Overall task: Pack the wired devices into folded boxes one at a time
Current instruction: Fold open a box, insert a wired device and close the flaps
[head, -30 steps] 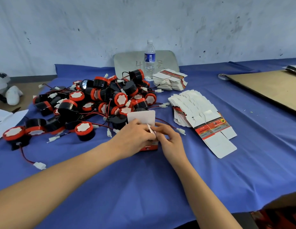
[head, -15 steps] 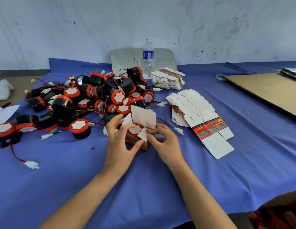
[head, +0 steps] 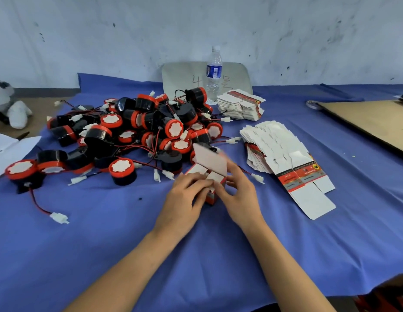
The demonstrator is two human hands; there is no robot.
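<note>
Paper (head: 7, 149): white sheets far left of the box; no writing I can read.
Devices (head: 139, 131): black-and-red pile with red wires and white plugs, left of and behind the box; no marks I can read.
My left hand (head: 184, 199): fingers curled over the box's left side, holding it.
Box (head: 210, 192): red and white, upright between my hands, white lid flap raised and blurred; print unreadable.
My right hand (head: 238, 194): fingers bent round the box's right side, gripping it.
Board (head: 184, 79): grey, behind the box, handwritten "4".
Bottle (head: 214, 75): clear, blue label, behind the box; text too small.
Back stack (head: 241, 104): flat cartons behind the box, to its right.
Flat boxes (head: 274, 149): fanned just right of the box; red bands, tiny print.
Cardboard (head: 371, 122): brown sheet far right of the box.
Cloth (head: 196, 266): blue, under the box.
Wall (head: 128, 30): pale, scuffed, behind the box.
</note>
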